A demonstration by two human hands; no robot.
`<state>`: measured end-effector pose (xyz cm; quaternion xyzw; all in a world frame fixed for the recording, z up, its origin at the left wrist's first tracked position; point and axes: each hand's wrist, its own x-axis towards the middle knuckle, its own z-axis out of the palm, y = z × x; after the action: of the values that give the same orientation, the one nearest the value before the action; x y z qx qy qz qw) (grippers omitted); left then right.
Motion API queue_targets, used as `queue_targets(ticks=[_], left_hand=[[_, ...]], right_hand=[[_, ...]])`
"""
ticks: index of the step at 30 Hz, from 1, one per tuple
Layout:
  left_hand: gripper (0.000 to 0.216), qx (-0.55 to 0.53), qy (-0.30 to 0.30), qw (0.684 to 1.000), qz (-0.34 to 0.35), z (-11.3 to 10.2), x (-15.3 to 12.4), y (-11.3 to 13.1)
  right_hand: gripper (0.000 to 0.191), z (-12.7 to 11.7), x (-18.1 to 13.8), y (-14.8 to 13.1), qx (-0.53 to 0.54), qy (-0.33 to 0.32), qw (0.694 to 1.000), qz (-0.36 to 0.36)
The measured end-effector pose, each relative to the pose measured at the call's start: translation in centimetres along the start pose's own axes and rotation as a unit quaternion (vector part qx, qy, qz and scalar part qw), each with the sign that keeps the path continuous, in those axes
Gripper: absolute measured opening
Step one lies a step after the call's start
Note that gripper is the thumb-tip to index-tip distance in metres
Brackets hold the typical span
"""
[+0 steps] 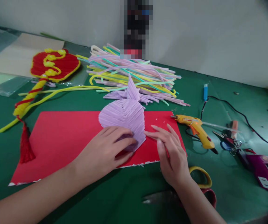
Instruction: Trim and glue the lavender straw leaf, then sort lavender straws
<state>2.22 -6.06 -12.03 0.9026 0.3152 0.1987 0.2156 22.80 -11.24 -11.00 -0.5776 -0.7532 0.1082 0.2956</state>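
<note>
A lilac leaf-shaped piece (124, 116) made of pipe cleaners lies on a red sheet (61, 137) on the green table. My left hand (106, 152) rests flat on the piece's near end, fingers stretched over it. My right hand (169, 149) lies beside the piece's right edge, fingers extended and touching that edge and the red sheet. Neither hand grips anything.
A pile of pastel pipe cleaners (134, 74) lies behind the red sheet. A red and yellow fan with a tassel (50, 67) sits at left. A yellow glue gun (196, 127), scissors (201, 180), keys (229, 141) and a black cable (241, 116) lie at right.
</note>
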Motion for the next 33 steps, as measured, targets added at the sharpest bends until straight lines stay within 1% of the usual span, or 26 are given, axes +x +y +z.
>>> queue_targets(ticks=[3,11,23,25,29,30,33], left_hand=[[0.018,0.0,-0.005,1.0,-0.002,-0.05,0.03,0.05],[0.018,0.001,0.0,1.0,0.0,-0.09,0.08,0.08],[0.017,0.002,0.005,1.0,0.002,-0.04,0.06,0.08],[0.018,0.002,0.008,1.0,0.004,-0.05,0.07,0.09],[0.018,0.001,0.011,1.0,0.005,-0.12,0.11,0.12],[0.018,0.001,0.011,1.0,0.005,-0.13,0.11,0.12],[0.018,0.0,0.008,1.0,0.005,-0.09,0.11,0.09]], right_hand=[[0.031,0.13,0.02,0.06,-0.008,-0.019,1.0,-0.005],[0.032,0.19,0.05,0.06,-0.015,-0.025,1.0,-0.013],[0.032,0.07,0.01,-0.13,-0.013,-0.039,0.998,-0.049],[0.032,0.0,-0.01,-0.11,-0.011,-0.032,0.999,-0.043],[0.03,-0.28,-0.12,0.03,-0.008,0.039,0.999,0.012],[0.029,-0.34,-0.14,0.06,-0.007,0.048,0.999,0.021],[0.028,-0.39,-0.17,0.07,-0.003,0.038,0.999,0.012]])
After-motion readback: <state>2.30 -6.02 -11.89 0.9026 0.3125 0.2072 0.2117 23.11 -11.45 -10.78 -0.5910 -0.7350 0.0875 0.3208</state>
